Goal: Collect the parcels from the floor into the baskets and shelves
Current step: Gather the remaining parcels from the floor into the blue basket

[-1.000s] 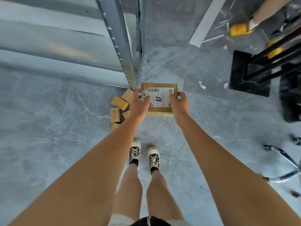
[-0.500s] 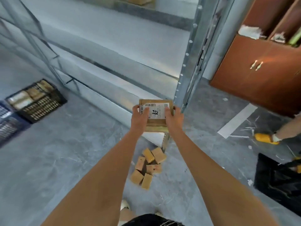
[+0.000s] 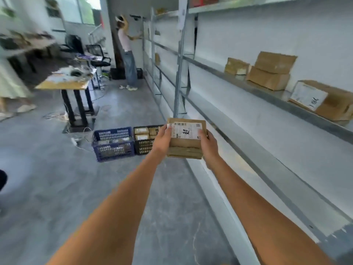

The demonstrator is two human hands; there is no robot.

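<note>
I hold a small stack of flat brown parcels [image 3: 186,144] in front of me, the top one with a white barcode label. My left hand [image 3: 162,139] grips its left side and my right hand [image 3: 207,143] grips its right side. Behind the stack on the floor stand a blue basket [image 3: 112,143] and a black basket [image 3: 144,145] with parcels in it. A long metal shelf [image 3: 248,88] runs along the right, with several brown boxes [image 3: 271,70] on one level.
A table [image 3: 63,81] on black legs stands left of the aisle, with cables on the floor beside it. Another person [image 3: 127,52] stands at the far shelves. Office chairs [image 3: 97,56] sit behind the table.
My view has swung up from the floor and the loose parcels to the aisle, baskets and shelves. Both hands keep hold of the parcel stack.
</note>
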